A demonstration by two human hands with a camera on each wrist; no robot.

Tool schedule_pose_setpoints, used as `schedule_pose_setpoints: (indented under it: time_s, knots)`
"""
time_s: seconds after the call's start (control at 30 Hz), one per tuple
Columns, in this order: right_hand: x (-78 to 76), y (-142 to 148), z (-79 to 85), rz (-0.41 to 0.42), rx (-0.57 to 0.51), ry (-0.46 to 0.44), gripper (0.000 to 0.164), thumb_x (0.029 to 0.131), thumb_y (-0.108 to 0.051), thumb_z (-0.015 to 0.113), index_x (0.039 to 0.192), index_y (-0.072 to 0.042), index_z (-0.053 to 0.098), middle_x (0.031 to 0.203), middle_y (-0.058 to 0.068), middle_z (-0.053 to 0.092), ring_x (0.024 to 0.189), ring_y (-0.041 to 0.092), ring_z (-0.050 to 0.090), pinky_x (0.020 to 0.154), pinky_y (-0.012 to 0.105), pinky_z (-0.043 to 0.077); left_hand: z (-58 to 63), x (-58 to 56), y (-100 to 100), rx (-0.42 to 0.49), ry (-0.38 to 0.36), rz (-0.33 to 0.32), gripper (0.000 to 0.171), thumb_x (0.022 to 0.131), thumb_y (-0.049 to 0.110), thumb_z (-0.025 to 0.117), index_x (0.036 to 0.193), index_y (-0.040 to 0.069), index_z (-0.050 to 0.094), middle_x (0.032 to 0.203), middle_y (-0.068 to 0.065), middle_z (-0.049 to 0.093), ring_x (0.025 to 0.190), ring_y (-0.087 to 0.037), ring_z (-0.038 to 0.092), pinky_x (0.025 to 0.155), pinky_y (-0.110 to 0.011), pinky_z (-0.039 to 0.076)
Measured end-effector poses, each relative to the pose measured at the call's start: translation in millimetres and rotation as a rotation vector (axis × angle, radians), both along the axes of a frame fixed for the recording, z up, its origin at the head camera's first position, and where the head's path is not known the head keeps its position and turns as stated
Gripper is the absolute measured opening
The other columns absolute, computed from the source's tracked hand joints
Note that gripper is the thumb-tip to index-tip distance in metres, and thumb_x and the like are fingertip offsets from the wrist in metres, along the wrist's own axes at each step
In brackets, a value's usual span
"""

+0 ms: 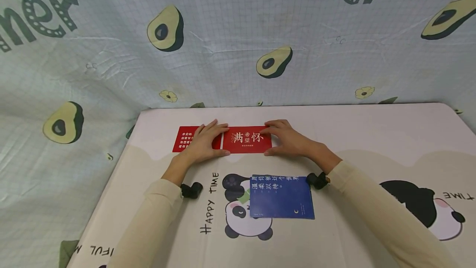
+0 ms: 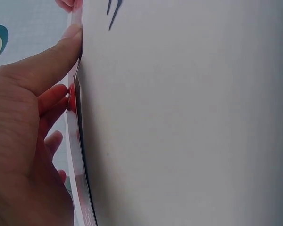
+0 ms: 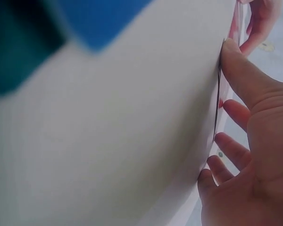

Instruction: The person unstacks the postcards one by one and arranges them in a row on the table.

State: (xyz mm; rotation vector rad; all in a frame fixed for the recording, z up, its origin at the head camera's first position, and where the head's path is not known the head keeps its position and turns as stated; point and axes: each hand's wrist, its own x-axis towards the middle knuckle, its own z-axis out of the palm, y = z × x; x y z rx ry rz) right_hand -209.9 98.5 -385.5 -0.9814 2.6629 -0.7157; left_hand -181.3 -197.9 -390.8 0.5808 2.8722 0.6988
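Note:
Two red cards with Chinese lettering lie side by side near the table's far edge. My left hand reaches over the left red card and covers part of it. Its thumb is at the near left corner of the right red card, and a forefinger is at the far left corner. Across from it, my right hand holds that same card's right end, thumb at the near corner and forefinger over the upper right part. In both wrist views the cards appear nearly edge-on.
Closer to me, a blue card with white lettering lies over a printed panda on the tablecloth. A hanging cloth with avocado prints rises behind the table. Dark wrist cameras sit at both cuffs.

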Motion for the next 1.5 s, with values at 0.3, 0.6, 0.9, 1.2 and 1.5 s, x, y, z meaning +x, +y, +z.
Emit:
schedule_pose_setpoints:
  time_s: [0.3, 0.6, 0.9, 1.2, 1.5]
  knots:
    - [-0.3, -0.7, -0.8, -0.001, -0.004, -0.010, 0.071, 0.073, -0.031, 0.082, 0.136, -0.012, 0.054, 0.147, 0.015, 0.035, 0.136, 0.034, 0.022, 0.100, 0.050, 0.041, -1.3, -0.2, -0.2, 0.003, 0.001, -0.008, 0.078, 0.078, 0.036, 0.075, 0.144, 0.014, 0.043, 0.151, -0.004, 0.036, 0.145, -0.024, 0.008, 0.115, -0.049, -0.001]
    - [0.6, -0.2, 0.1, -0.002, 0.000, -0.007, 0.073, 0.072, -0.033, 0.083, 0.136, -0.012, 0.054, 0.147, 0.015, 0.035, 0.136, 0.034, 0.021, 0.099, 0.050, 0.042, -1.7, -0.3, 0.2, 0.005, 0.008, -0.018, 0.077, 0.078, 0.036, 0.075, 0.144, 0.014, 0.043, 0.151, -0.004, 0.036, 0.145, -0.023, 0.009, 0.115, -0.048, 0.000]
    - [0.9, 0.2, 0.4, 0.004, -0.003, -0.006, 0.073, 0.072, -0.033, 0.083, 0.136, -0.012, 0.054, 0.147, 0.014, 0.036, 0.136, 0.033, 0.022, 0.100, 0.049, 0.042, -2.9, -0.1, -0.3, 0.005, 0.004, -0.016, 0.077, 0.078, 0.037, 0.075, 0.144, 0.014, 0.043, 0.151, -0.004, 0.036, 0.145, -0.023, 0.009, 0.115, -0.049, 0.000]
    - [1.6, -0.1, 1.1, 0.001, -0.002, -0.005, 0.073, 0.072, -0.032, 0.083, 0.136, -0.012, 0.054, 0.145, 0.014, 0.037, 0.136, 0.033, 0.022, 0.100, 0.049, 0.042, 0.0, 0.7, -0.4, 0.006, 0.000, -0.022, 0.077, 0.079, 0.037, 0.074, 0.145, 0.014, 0.042, 0.151, -0.004, 0.035, 0.145, -0.023, 0.009, 0.115, -0.048, 0.000]
    - [1.4, -0.5, 1.8, -0.008, -0.011, -0.008, 0.074, 0.072, -0.031, 0.083, 0.136, -0.012, 0.053, 0.144, 0.014, 0.038, 0.136, 0.033, 0.022, 0.100, 0.050, 0.041, 2.2, 1.0, 0.3, 0.010, -0.004, -0.029, 0.076, 0.079, 0.036, 0.074, 0.145, 0.013, 0.042, 0.151, -0.004, 0.035, 0.145, -0.024, 0.009, 0.115, -0.048, 0.000]
